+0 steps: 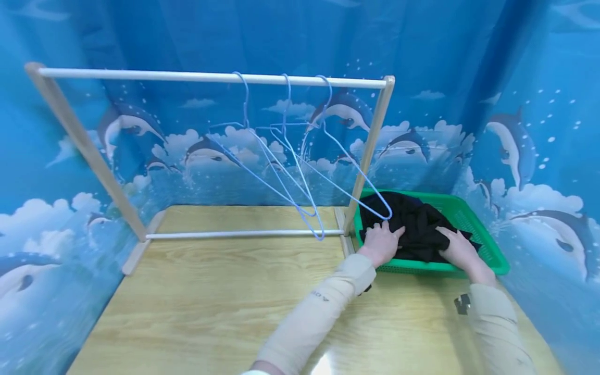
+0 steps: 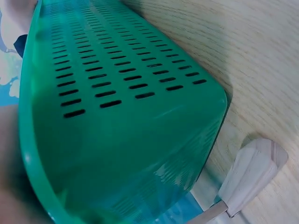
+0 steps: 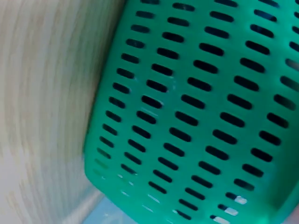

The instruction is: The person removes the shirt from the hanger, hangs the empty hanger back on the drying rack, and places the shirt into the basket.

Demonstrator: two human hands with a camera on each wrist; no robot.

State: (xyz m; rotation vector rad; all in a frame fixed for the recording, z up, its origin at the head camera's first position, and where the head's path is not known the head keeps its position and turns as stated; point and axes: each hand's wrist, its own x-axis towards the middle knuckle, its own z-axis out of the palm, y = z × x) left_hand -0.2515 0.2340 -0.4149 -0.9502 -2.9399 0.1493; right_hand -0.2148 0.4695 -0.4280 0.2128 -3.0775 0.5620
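Observation:
A green slotted basket [image 1: 422, 267] stands at the table's far right and holds a crumpled black garment [image 1: 417, 221]. My left hand [image 1: 382, 240] lies on the garment's left part with its fingers spread out. My right hand [image 1: 458, 248] rests on the garment's right part, and its fingertips sink into the folds, so its hold is unclear. Both wrist views show only the basket's outer wall [image 2: 117, 116] [image 3: 201, 116] close up, with neither hand's fingers visible.
A wooden rack [image 1: 211, 78] stands across the back of the table [image 1: 225, 297], with three light-blue wire hangers [image 1: 300, 172] on its top rod. Its right post rises beside the basket, and its foot [image 2: 252, 175] lies close to the basket's corner. Blue dolphin curtains enclose the table.

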